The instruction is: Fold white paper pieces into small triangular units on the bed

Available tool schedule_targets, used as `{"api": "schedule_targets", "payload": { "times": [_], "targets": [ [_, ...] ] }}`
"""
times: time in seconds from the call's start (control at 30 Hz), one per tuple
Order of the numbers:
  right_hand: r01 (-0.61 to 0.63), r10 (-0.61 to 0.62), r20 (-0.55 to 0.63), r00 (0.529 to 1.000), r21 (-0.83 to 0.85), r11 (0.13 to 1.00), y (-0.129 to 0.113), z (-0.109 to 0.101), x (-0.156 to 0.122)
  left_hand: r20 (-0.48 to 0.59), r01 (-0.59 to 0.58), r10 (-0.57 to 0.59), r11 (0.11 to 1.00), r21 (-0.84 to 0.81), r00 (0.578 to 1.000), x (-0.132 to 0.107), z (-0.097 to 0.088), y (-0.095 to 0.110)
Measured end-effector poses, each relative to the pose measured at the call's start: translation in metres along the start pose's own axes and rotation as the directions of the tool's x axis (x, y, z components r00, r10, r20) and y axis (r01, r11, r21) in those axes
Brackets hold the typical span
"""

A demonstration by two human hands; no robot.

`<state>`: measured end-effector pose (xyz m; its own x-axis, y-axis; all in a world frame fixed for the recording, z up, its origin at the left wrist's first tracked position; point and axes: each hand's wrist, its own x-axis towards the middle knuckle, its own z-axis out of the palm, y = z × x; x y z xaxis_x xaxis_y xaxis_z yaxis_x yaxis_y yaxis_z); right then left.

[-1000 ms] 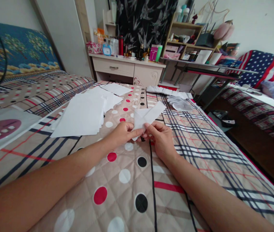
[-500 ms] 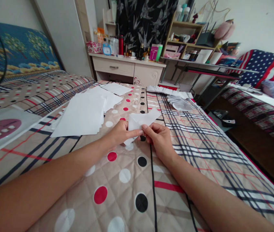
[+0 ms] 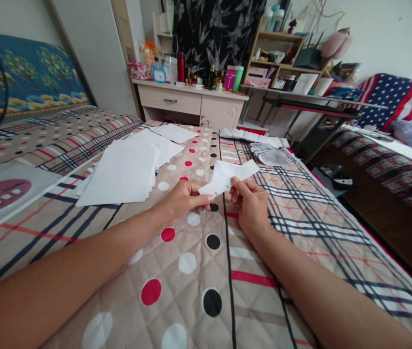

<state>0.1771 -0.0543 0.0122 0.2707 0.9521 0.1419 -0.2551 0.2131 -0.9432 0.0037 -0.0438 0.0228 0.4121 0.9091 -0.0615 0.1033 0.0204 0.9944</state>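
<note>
A small folded piece of white paper (image 3: 223,175) is held just above the bed between my two hands. My left hand (image 3: 187,196) pinches its lower left corner between thumb and fingers. Along its lower right edge, my right hand (image 3: 251,196) grips it the same way. Part of the paper's right end sticks out beyond my right fingertips. Left of my hands lies a loose stack of white paper sheets (image 3: 118,172). Beyond my right hand rest a bunch of folded white papers (image 3: 269,155) and a long row of folded papers (image 3: 249,135).
Everything lies on a quilted bedspread (image 3: 184,310) with dots and plaid. A white plastic bag (image 3: 42,179) is at the left, near a fan (image 3: 4,97). A dresser (image 3: 184,102) with bottles stands behind the bed, and a desk with shelves (image 3: 278,63) at the back right.
My right hand has moved right and slightly up, away from my left. The paper between them has shifted right and turned, and now spans the gap between my hands.
</note>
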Motion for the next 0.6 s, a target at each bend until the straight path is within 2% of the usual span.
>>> {"api": "schedule_targets", "payload": {
  "times": [0.07,0.2,0.27,0.33,0.43,0.5,0.6],
  "targets": [
    [-0.009,0.010,-0.045,0.999,0.029,1.000,0.000,-0.002,0.005,0.010,-0.008,0.008,1.000,0.010,1.000,0.000,-0.001,-0.001],
    [-0.037,0.065,-0.246,0.967,0.113,0.993,-0.004,-0.015,0.022,0.010,-0.007,0.007,0.999,0.033,1.000,-0.002,-0.005,-0.003],
    [-0.047,0.077,-0.254,0.964,0.120,0.992,-0.005,-0.020,0.026,-0.044,0.002,-0.002,1.000,-0.003,0.999,-0.002,-0.006,-0.004],
    [-0.064,0.085,-0.189,0.978,0.114,0.991,-0.005,-0.020,0.025,-0.071,-0.013,0.008,0.997,-0.078,0.997,-0.002,-0.006,-0.003],
    [-0.086,0.092,-0.059,0.994,0.086,0.993,-0.003,-0.010,0.013,0.002,-0.068,0.068,0.989,-0.128,0.998,-0.001,-0.004,0.000],
    [-0.084,0.082,0.047,0.996,0.043,0.996,-0.002,-0.003,0.005,0.059,-0.071,0.076,0.994,-0.080,0.995,-0.001,-0.002,0.002],
    [-0.055,0.060,0.156,0.986,-0.034,0.998,-0.001,0.003,-0.003,0.100,-0.025,0.020,0.999,0.049,0.995,0.000,0.000,0.002]
  ]
}}
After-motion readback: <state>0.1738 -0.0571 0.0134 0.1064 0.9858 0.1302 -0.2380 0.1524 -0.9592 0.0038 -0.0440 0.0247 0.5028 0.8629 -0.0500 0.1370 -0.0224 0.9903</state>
